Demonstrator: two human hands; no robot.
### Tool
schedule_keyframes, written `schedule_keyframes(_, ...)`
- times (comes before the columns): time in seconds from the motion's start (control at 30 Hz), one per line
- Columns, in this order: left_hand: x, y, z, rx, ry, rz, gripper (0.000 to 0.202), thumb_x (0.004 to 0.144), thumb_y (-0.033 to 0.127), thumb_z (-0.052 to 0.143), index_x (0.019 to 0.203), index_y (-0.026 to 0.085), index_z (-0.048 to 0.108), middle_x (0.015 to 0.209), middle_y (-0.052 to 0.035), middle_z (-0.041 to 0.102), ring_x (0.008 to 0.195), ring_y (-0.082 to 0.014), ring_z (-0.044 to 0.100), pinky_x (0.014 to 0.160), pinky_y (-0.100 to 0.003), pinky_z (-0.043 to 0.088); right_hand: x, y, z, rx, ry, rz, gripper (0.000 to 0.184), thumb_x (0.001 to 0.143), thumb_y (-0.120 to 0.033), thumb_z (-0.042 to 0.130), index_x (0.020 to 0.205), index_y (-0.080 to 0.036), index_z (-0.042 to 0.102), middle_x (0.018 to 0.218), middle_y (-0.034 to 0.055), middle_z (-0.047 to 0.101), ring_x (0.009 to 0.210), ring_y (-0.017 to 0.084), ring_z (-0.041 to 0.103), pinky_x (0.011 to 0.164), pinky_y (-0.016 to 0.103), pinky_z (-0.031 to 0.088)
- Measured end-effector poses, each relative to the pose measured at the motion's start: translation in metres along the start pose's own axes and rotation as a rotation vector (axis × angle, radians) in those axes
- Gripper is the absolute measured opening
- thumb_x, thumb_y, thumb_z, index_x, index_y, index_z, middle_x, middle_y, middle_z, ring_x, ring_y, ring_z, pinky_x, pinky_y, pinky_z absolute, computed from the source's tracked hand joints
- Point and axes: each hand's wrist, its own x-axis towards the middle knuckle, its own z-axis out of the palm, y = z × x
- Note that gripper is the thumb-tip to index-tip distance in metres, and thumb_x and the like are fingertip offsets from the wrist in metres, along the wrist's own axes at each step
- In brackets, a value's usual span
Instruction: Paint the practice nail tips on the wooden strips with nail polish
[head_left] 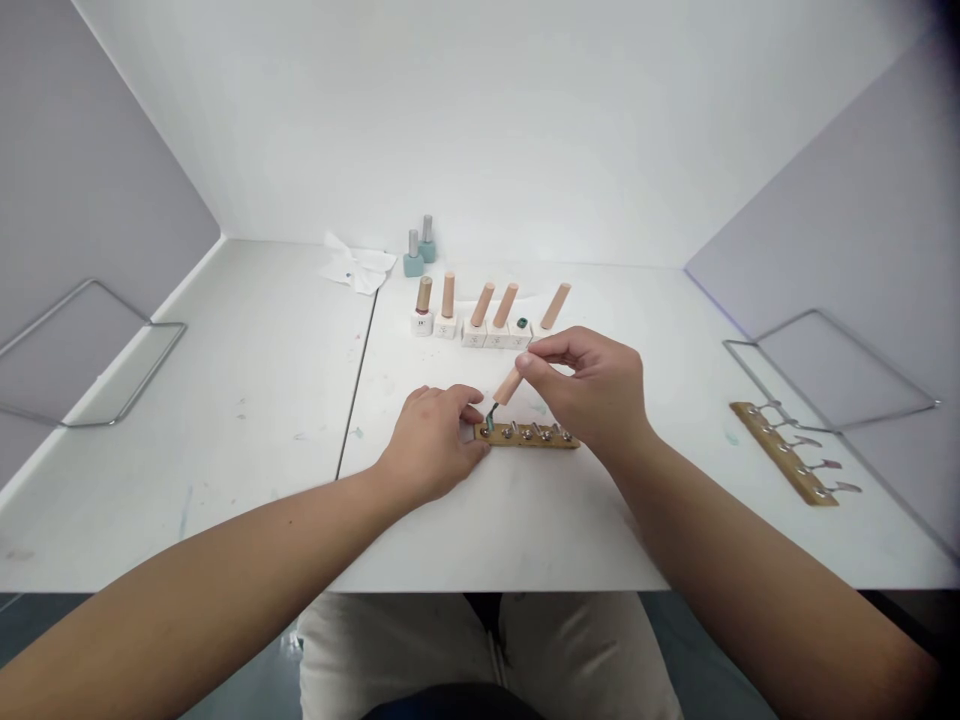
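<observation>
My right hand [596, 390] pinches the peach-coloured handle of a nail polish brush [508, 387], held slanted with the bristles pointing down to the left. Its dark tip touches or almost touches a green false nail [490, 424] at the left end of a wooden nail-tip holder [517, 443]. Fingers and thumb of my left hand [429, 438] grip that end of the holder. Several more small nail tips on metal studs stand along it. Behind my right hand is an uncapped white polish bottle [519, 335], with green in its neck.
Capped white bottles with peach caps [475, 325] stand in a row, beside a bottle with a gold cap [422, 308]. Two teal bottles [413, 262] and a crumpled tissue [360, 268] lie farther back. A second nail-tip holder [784, 455] and wire frames [757, 342] flank the sides.
</observation>
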Motion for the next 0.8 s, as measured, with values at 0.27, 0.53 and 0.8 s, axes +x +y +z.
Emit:
schedule_keyframes(0.27,0.000,0.001,-0.001,-0.006,-0.003,-0.009,0.040,0.071,0.021,0.065,0.110,0.022,0.056,0.096,-0.0004,0.072,0.100,-0.0243,0.060,0.095,-0.044,0.043,-0.002,0.000,-0.002,-0.026,0.102,-0.090,0.004,0.075,-0.026,0.065,0.071,-0.025,0.064,0.069,-0.0009,0.067,0.065,0.015,0.062,0.054,0.031,0.049)
schedule_keyframes(0.53,0.001,-0.001,0.002,-0.004,0.006,0.002,0.039,0.071,0.023,0.065,0.109,0.022,0.056,0.095,-0.0003,0.072,0.098,-0.0241,0.060,0.095,-0.044,0.043,-0.007,-0.012,-0.007,-0.015,0.055,-0.158,0.013,0.076,-0.021,0.063,0.064,-0.024,0.062,0.063,-0.0022,0.066,0.059,0.014,0.059,0.047,0.029,0.043)
schedule_keyframes(0.8,0.000,0.000,-0.001,-0.004,-0.006,-0.014,0.039,0.071,0.022,0.064,0.109,0.021,0.056,0.096,-0.0012,0.072,0.099,-0.0249,0.059,0.093,-0.044,0.043,-0.011,-0.010,-0.012,0.064,-0.019,-0.254,0.013,0.075,-0.018,0.063,0.064,-0.026,0.061,0.063,-0.0030,0.069,0.062,0.016,0.064,0.057,0.033,0.051)
